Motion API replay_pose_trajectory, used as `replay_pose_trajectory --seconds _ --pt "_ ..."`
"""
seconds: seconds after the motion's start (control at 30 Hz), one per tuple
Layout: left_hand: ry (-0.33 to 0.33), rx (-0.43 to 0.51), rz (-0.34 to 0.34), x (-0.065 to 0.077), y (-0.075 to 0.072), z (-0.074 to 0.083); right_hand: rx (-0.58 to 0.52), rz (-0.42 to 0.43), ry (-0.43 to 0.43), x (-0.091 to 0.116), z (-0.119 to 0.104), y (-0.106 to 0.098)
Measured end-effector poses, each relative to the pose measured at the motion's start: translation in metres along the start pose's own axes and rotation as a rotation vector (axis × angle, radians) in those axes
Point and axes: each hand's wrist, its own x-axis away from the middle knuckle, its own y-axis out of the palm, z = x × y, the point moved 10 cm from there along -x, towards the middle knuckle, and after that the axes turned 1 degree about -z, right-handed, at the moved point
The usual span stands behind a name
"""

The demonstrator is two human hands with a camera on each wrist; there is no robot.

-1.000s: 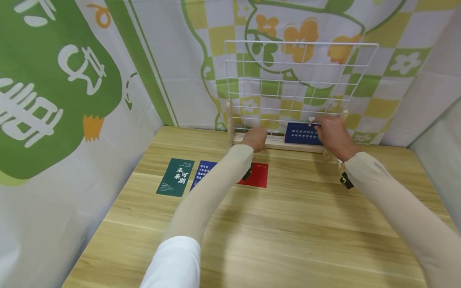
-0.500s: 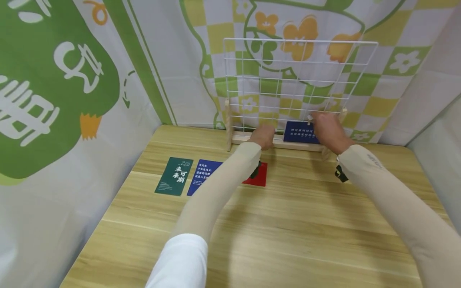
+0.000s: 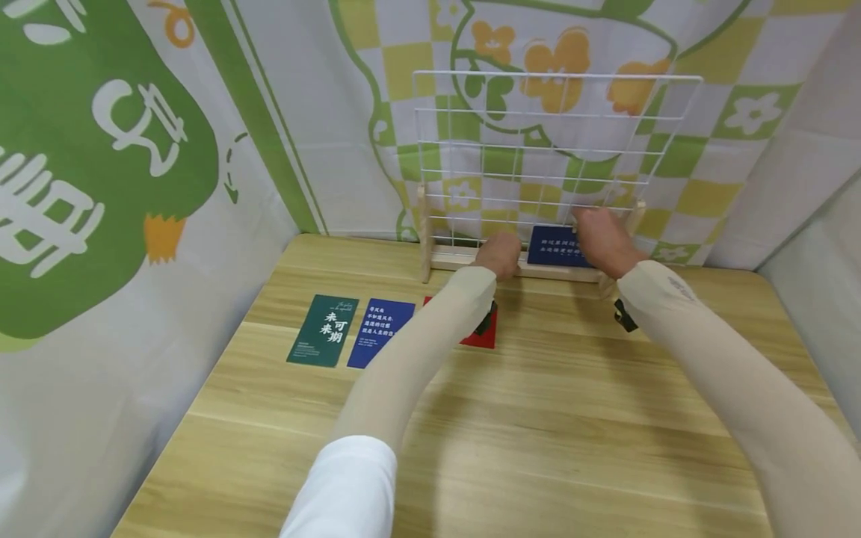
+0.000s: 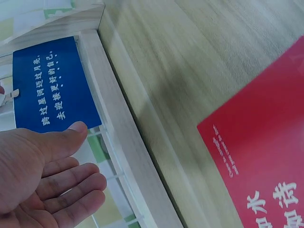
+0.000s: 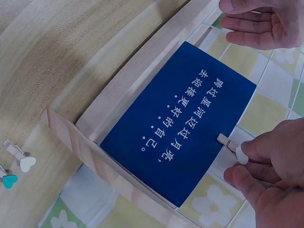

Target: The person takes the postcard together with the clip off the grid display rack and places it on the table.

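Observation:
My right hand (image 3: 605, 240) pinches a small wooden clothespin (image 5: 227, 141) with a white heart on it, at the upper edge of a dark blue card (image 5: 178, 123). The card stands on the wooden base of a white wire grid rack (image 3: 558, 75) and leans against the wires. My left hand (image 3: 499, 255) is beside the card's left end, its fingers relaxed and holding nothing. In the left wrist view its thumb tip overlaps the card's lower corner; the right wrist view shows that hand a little apart from the card.
On the table lie a green card (image 3: 323, 331), another blue card (image 3: 381, 329) and a red card (image 4: 266, 137), partly behind the left forearm in the head view. Clothespins with a white heart (image 5: 27, 164) and a teal heart (image 5: 9, 181) lie near the rack's right foot.
My left hand has moved right along the rack's base towards the blue card. My right hand has shifted slightly left and covers the clothespin more in the head view.

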Motion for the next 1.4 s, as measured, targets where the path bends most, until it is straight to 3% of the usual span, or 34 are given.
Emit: replay_pose_trajectory --seconds 0.1,0.6,1.07,1.4 --pt "-0.007 0.025 -0.008 -0.002 0.002 0.004 0.002 -0.037 0.025 -0.002 0.003 0.004" --pt "0.003 0.021 0.025 -0.011 0.008 0.015 0.013 -0.053 0.044 -0.012 0.005 0.010" --pt "-0.065 0.074 0.024 -0.023 0.017 0.011 0.027 0.026 0.030 -0.014 0.011 0.009" --pt "-0.067 0.123 0.086 -0.025 0.008 0.009 0.029 0.065 0.018 -0.014 0.014 0.007"
